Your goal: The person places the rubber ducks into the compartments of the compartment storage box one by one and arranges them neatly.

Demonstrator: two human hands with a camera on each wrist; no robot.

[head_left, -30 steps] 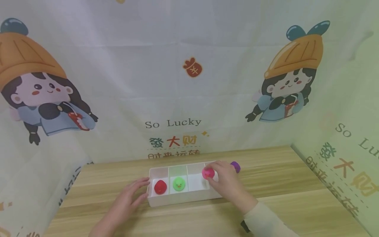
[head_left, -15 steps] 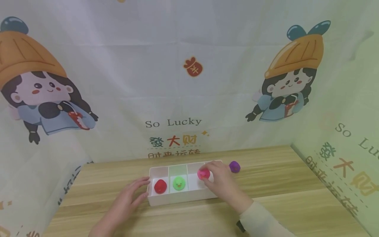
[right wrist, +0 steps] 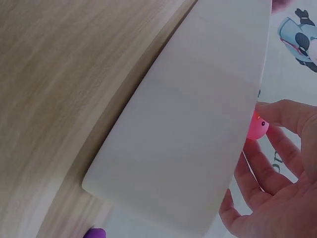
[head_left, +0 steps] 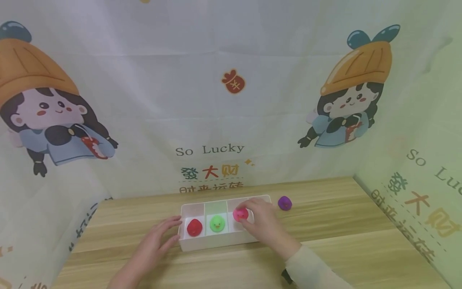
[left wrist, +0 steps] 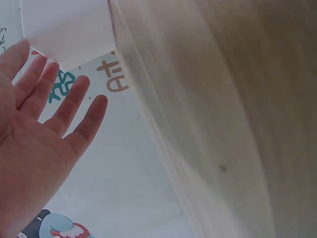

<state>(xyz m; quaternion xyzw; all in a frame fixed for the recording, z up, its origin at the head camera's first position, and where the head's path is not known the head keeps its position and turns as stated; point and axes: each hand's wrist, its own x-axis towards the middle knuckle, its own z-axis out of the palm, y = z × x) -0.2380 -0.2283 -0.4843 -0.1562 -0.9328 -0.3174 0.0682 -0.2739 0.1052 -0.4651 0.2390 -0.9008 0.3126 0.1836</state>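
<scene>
Thumb and fingers of my right hand (head_left: pixel 265 222) pinch a pink toy duck (head_left: pixel 240 214) over the third compartment of a white divided box (head_left: pixel 220 242). In the right wrist view, the pink duck (right wrist: pixel 258 127) shows partly above the box's long wall (right wrist: pixel 183 114). A red toy (head_left: pixel 194 227) sits in the leftmost compartment, a green toy duck (head_left: pixel 217 223) in the one beside it. My left hand (head_left: pixel 156 240) has its fingers spread, with fingertips at the box's left end; the left wrist view has these fingers (left wrist: pixel 69 106) nearly straight beside the box's end wall (left wrist: pixel 69 29).
To the right of the box, a small purple toy (head_left: pixel 284 203) lies on the wooden table (head_left: pixel 343 224). Behind the table's far edge hangs a printed white cloth (head_left: pixel 202 92), which also covers both sides.
My right hand has carried the pink duck leftward and slightly down, from near the right divider into the third compartment's area. The purple toy is now fully uncovered. My left hand stays at the box end.
</scene>
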